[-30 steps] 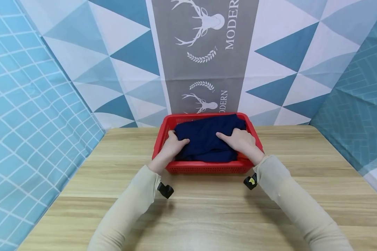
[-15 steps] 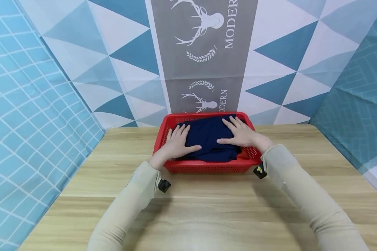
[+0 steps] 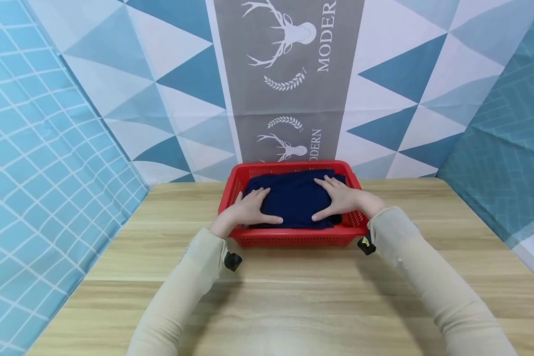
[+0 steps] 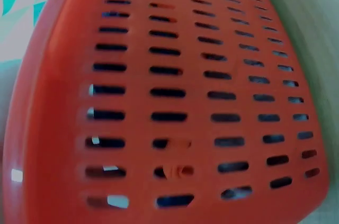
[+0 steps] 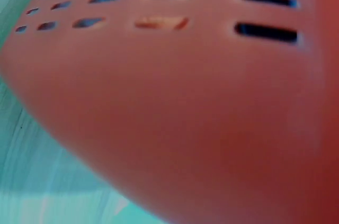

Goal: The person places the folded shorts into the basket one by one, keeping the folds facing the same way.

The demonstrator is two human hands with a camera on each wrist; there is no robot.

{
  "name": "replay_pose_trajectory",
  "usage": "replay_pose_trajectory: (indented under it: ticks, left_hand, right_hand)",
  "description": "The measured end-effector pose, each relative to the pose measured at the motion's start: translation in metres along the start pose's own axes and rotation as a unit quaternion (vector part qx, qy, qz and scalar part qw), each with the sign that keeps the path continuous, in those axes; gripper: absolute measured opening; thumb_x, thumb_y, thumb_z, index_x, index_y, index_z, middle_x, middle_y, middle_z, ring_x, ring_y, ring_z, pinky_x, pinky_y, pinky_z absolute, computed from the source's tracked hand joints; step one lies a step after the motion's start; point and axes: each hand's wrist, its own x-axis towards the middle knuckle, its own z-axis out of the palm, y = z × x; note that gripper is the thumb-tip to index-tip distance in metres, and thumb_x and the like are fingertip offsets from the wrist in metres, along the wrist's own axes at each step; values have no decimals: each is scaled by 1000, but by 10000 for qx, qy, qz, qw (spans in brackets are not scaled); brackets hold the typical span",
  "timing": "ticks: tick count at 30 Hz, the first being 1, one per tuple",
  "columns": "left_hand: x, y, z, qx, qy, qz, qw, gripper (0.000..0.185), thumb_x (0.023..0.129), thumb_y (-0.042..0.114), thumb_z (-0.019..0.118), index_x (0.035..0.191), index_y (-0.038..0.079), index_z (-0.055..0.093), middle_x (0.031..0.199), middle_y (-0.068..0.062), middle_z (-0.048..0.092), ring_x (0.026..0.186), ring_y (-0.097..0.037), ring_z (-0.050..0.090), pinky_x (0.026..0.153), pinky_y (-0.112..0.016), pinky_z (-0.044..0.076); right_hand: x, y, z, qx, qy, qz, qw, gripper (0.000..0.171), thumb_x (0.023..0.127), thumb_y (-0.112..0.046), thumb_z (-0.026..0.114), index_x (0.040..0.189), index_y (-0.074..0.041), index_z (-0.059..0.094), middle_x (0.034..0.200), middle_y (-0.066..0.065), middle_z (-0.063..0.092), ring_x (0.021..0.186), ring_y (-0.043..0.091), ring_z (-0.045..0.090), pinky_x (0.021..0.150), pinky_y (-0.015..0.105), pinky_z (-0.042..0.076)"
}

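backdrop: printed cloth (image 3: 289, 74) behind the table; grey centre strip w/ white deer heads + "MODERN" lettering, blue/white triangles either side, blue grid panels at L and R edges.
table: light wood-grain top (image 3: 293, 296), runs from the backdrop to the near edge of the head view.
basket: red slotted plastic basket (image 3: 293, 238), rectangular, at the far centre of the table, back rim close to the backdrop. L wrist view filled by its slotted wall (image 4: 175, 91), blurred; R wrist view shows a rounded corner of the same wall (image 5: 201, 128), very blurred.
garment: folded navy cloth (image 3: 293, 195), inside the basket, lying flat, fills most of the floor, top below the rim. Type of garment cannot be told.
sleeves: beige long sleeves on both forearms, reaching in from the near edge; small black wrist-cam unit under each wrist.
left hand: left hand (image 3: 249, 210) palm down on the L part of the cloth; fingers straight, held close together, thumb stretched out toward centre. Pressing flat, no pinch.
right hand: right hand (image 3: 342, 198) palm down on the R part of the cloth; fingers straight, slightly fanned, thumb angled toward centre. Pressing flat, no pinch.
hand gap: hands apart, bare strip of navy cloth between the thumbs.
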Motion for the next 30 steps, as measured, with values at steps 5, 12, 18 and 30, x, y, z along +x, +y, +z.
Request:
replay_pose_trajectory:
  ticks: [5,12,18,30]
  left_hand:
    - [3,9,6,493,106,-219,9985,105,70,63,62,146,9,15,150,-13,19,137,-33,16,108,-58,5]
    - [4,8,7,732,69,-251,9970,105,74,62,59,146,6,8,151,-14,14,138,-35,12,108,-57,4]
    - [2,-6,3,303,-168,74,9994,91,82,54,55,147,9,9,152,-13,12,139,-32,9,109,-56,2]
    - [-9,-27,-20,-748,67,540,9957,70,87,36,58,143,6,27,142,-14,37,130,-28,35,105,-45,30]
  right_hand:
    - [2,-6,4,-370,180,233,9989,116,64,-63,68,147,-10,7,150,22,4,136,43,4,104,60,17]
    - [5,-8,11,-487,428,251,9976,117,63,-63,68,147,-11,4,151,19,2,137,41,3,105,58,19]
    - [4,0,15,-100,389,-75,9992,115,67,-61,67,147,-10,2,151,21,-2,136,42,-1,105,59,15]
    - [-15,2,-4,-136,377,-311,9987,92,78,-50,64,146,-9,17,149,22,14,135,42,13,103,60,20]
